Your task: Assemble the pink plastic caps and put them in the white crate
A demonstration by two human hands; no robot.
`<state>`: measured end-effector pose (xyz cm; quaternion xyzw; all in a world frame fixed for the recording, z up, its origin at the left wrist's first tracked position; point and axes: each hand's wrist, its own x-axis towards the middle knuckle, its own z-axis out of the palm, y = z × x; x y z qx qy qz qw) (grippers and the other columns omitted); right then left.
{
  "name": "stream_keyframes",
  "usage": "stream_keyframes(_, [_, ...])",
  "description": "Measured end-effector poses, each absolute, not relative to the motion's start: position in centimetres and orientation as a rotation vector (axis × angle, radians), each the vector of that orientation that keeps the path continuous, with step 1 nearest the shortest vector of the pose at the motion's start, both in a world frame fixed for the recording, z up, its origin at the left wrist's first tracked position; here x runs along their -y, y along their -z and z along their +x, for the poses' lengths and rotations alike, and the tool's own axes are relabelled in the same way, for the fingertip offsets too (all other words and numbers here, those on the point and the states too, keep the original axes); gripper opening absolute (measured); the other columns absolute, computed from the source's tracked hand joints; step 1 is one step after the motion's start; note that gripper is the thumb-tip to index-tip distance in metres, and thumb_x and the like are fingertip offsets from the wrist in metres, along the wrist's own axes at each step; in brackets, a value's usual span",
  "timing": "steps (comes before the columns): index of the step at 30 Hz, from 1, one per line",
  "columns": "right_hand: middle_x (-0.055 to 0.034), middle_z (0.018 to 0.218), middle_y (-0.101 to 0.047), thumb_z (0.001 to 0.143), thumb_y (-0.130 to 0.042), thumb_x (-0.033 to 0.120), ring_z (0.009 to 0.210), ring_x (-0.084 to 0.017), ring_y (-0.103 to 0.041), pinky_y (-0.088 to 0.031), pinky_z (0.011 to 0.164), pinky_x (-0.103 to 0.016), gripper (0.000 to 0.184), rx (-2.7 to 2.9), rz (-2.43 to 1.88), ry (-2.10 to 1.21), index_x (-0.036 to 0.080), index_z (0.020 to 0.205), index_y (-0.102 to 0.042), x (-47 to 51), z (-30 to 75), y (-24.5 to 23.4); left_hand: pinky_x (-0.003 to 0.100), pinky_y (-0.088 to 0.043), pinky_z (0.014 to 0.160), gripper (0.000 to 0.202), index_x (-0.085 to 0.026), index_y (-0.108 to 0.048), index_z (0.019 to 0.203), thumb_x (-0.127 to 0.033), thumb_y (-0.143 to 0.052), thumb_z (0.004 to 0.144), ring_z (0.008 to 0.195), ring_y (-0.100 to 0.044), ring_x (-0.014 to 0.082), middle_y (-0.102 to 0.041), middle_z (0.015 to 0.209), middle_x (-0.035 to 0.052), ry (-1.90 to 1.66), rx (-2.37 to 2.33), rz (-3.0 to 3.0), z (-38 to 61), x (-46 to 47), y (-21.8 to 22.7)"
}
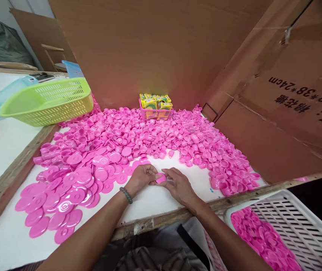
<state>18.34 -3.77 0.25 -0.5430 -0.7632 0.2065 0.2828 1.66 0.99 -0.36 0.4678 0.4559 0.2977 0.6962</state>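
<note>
My left hand (pixel 143 176) and my right hand (pixel 177 184) meet over the white tabletop (pixel 149 203) near its front edge. Both are closed on one small pink plastic piece (pixel 161 178) held between their fingertips. A bead bracelet (pixel 126 195) sits on my left wrist. A spread of flat pink discs (pixel 64 195) lies to the left of my hands. Beyond them a big heap of small pink cups (pixel 155 137) covers the table to the back.
A small pink basket with yellow packets (pixel 155 107) stands at the back. Cardboard walls (pixel 163 49) close the back and right. A green basket (pixel 48 99) rests at the far left. A white crate (pixel 287 222) with pink pieces sits lower right.
</note>
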Motion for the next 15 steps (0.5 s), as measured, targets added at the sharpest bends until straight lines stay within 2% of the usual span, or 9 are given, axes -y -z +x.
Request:
stream_keyframes(2, [-0.0015, 0.078, -0.056, 0.081, -0.054, 0.032, 0.067, -0.012, -0.051, -0.04, 0.061, -0.024, 0.029, 2.054, -1.393, -0.733, 0.021, 0.108, -0.059, 3.3, 18.8, -0.3, 0.021, -0.048, 0.05, 0.033, -0.011, -0.054, 0.07, -0.028, -0.076, 0.053, 0.047, -0.054, 0.0066, -0.056, 0.057, -0.0032, -0.651, -1.038, 1.04, 1.7, -1.0, 0.2])
stream_keyframes(8, [0.0037, 0.065, -0.056, 0.073, -0.06, 0.03, 0.06, -0.011, -0.049, -0.036, 0.056, -0.021, 0.027, 1.957, -1.405, -1.154, 0.021, 0.097, -0.064, 1.2, 19.4, 0.0, 0.022, -0.051, 0.052, 0.034, -0.012, -0.052, 0.068, -0.024, -0.078, 0.05, 0.048, -0.055, 0.0072, -0.054, 0.055, -0.0049, -0.614, -1.078, 1.012, 1.8, -1.0, 0.1])
stream_keyframes(15, [0.0053, 0.06, -0.051, 0.064, -0.067, 0.03, 0.057, -0.009, -0.045, -0.033, 0.052, -0.019, 0.022, 1.854, -1.446, -1.259, 0.019, 0.082, -0.065, 0.3, 19.3, 0.5, 0.025, -0.051, 0.051, 0.032, -0.013, -0.05, 0.063, -0.022, -0.078, 0.049, 0.047, -0.057, 0.01, -0.053, 0.051, -0.0048, -0.555, -1.12, 0.989, 2.1, -1.6, 0.6])
